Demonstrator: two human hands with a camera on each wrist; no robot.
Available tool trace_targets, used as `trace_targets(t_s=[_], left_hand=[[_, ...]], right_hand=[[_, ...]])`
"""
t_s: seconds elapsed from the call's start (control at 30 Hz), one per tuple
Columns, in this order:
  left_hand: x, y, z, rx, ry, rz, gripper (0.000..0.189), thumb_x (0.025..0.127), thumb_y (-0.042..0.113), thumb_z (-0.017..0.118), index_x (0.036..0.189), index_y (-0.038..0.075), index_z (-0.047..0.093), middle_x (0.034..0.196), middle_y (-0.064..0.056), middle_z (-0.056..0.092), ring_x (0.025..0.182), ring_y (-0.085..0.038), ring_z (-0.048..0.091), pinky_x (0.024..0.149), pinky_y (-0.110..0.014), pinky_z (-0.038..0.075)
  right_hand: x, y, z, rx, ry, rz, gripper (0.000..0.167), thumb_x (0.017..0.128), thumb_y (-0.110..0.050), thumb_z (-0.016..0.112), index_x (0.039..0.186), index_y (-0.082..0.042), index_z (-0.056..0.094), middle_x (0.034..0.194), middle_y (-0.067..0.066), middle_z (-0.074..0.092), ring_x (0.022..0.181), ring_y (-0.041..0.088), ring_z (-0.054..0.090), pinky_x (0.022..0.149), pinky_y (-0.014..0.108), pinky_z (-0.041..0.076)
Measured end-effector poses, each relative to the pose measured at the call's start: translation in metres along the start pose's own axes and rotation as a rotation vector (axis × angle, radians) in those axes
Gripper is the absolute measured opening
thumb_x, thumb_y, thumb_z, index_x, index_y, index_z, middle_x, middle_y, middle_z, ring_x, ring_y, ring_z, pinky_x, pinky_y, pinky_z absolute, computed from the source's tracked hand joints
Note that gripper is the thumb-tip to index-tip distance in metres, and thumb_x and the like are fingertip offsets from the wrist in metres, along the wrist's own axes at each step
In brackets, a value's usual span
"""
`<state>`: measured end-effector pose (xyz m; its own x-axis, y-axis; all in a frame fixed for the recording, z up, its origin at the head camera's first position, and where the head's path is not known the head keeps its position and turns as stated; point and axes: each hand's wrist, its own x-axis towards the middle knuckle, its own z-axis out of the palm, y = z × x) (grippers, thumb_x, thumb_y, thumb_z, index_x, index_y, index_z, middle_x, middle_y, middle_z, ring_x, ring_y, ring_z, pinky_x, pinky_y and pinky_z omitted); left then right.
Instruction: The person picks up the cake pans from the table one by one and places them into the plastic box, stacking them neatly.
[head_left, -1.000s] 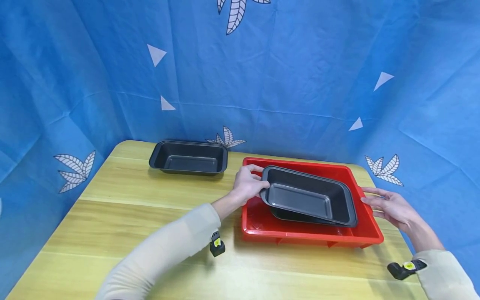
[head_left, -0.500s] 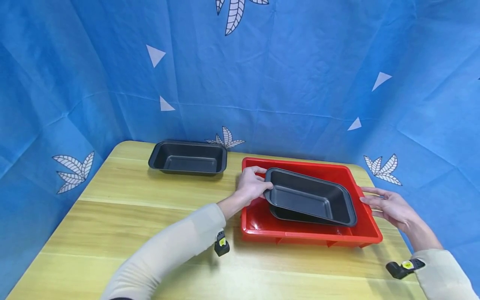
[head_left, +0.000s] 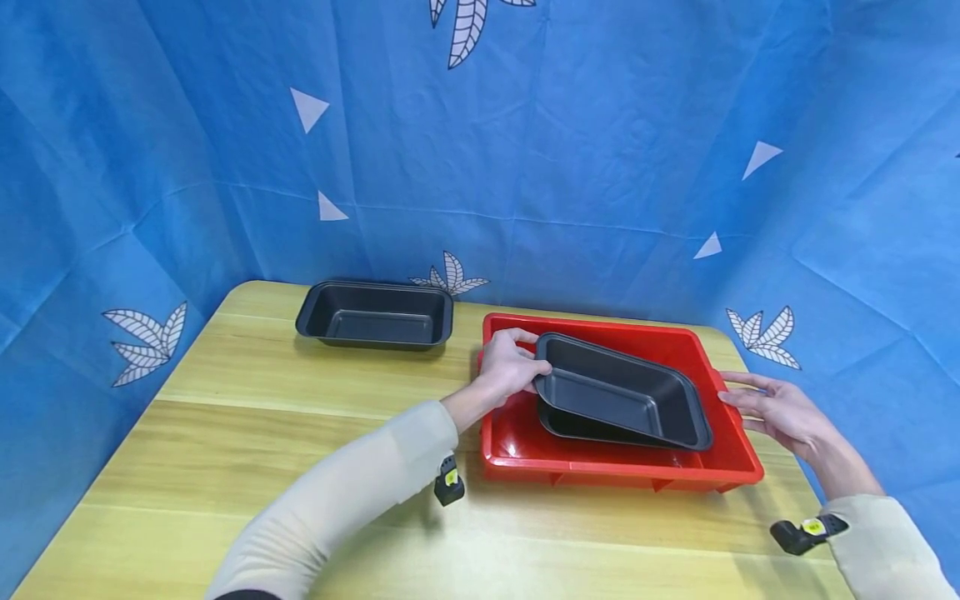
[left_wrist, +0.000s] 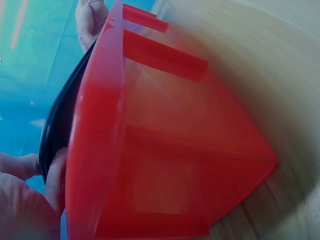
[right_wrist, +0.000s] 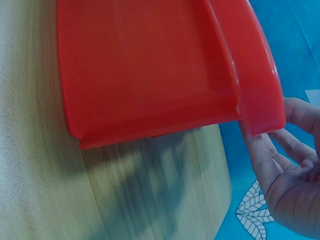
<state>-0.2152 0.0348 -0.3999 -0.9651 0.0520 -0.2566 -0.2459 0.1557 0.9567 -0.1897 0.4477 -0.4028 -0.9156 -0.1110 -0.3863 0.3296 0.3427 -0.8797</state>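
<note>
In the head view my left hand [head_left: 507,365] pinches the left end of a dark loaf pan [head_left: 611,390], thumb over the rim. That pan sits at a slant inside a red plastic tub [head_left: 600,472], its left end raised above a second dark loaf pan [head_left: 564,423], which is mostly hidden beneath it. At the tub's right side my right hand [head_left: 780,415] holds the rim lip, with fingers below the lip and a digit against its outer side in the right wrist view. The left wrist view shows left fingers [left_wrist: 56,182] between pan rim and tub wall.
Another dark loaf pan [head_left: 375,317] stands at the back left of the wooden table [head_left: 247,450]. A blue patterned cloth [head_left: 600,125] hangs behind and at both sides of the table. The tub stands near the table's right edge.
My left hand has shifted a little to the right, and the left end of the upper loaf pan has moved with it. The right hand stays at the tub's rim.
</note>
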Motion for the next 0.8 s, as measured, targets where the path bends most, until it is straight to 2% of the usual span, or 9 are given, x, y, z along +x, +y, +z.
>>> trace_targets(t_s=[0.13, 0.27, 0.37, 0.6, 0.8], left_hand=[[0.000, 0.001, 0.002, 0.000, -0.009, 0.008, 0.049, 0.091, 0.003, 0.080, 0.137, 0.005, 0.064, 0.103, -0.018, 0.078, 0.081, -0.026, 0.080, 0.068, -0.035, 0.067], [-0.001, -0.001, 0.004, -0.002, -0.033, -0.004, 0.050, 0.091, 0.005, 0.081, 0.138, 0.004, 0.062, 0.105, -0.018, 0.077, 0.091, -0.031, 0.080, 0.072, -0.036, 0.068], [0.000, -0.004, 0.005, -0.007, -0.051, -0.030, 0.052, 0.091, 0.006, 0.081, 0.139, 0.003, 0.061, 0.105, -0.018, 0.076, 0.094, -0.033, 0.080, 0.073, -0.035, 0.068], [-0.002, -0.009, 0.005, 0.017, -0.070, -0.071, 0.054, 0.089, 0.004, 0.083, 0.138, 0.003, 0.059, 0.105, -0.017, 0.074, 0.084, -0.026, 0.079, 0.069, -0.034, 0.067], [-0.005, -0.008, 0.003, 0.055, -0.073, -0.040, 0.056, 0.087, 0.004, 0.085, 0.137, 0.000, 0.060, 0.105, -0.018, 0.074, 0.079, -0.023, 0.077, 0.065, -0.032, 0.067]], right_hand=[[0.000, 0.000, -0.001, 0.019, -0.002, 0.006, 0.026, 0.106, -0.021, 0.065, 0.118, -0.043, 0.063, 0.104, -0.020, 0.077, 0.094, 0.007, 0.078, 0.084, 0.027, 0.067], [0.000, 0.001, 0.000, 0.006, -0.002, 0.009, 0.026, 0.106, -0.022, 0.064, 0.126, -0.038, 0.061, 0.104, -0.021, 0.077, 0.094, 0.006, 0.078, 0.085, 0.027, 0.067], [0.000, 0.002, 0.000, -0.018, -0.002, 0.005, 0.031, 0.106, -0.024, 0.064, 0.136, -0.032, 0.059, 0.104, -0.022, 0.077, 0.095, 0.006, 0.077, 0.086, 0.027, 0.066], [-0.002, 0.001, 0.000, -0.002, 0.008, 0.005, 0.029, 0.106, -0.023, 0.064, 0.132, -0.036, 0.060, 0.104, -0.022, 0.077, 0.094, 0.006, 0.077, 0.085, 0.026, 0.066], [0.000, 0.002, 0.001, 0.063, -0.014, 0.004, 0.028, 0.107, -0.017, 0.062, 0.130, -0.033, 0.062, 0.104, -0.018, 0.079, 0.093, 0.009, 0.078, 0.083, 0.027, 0.067]])
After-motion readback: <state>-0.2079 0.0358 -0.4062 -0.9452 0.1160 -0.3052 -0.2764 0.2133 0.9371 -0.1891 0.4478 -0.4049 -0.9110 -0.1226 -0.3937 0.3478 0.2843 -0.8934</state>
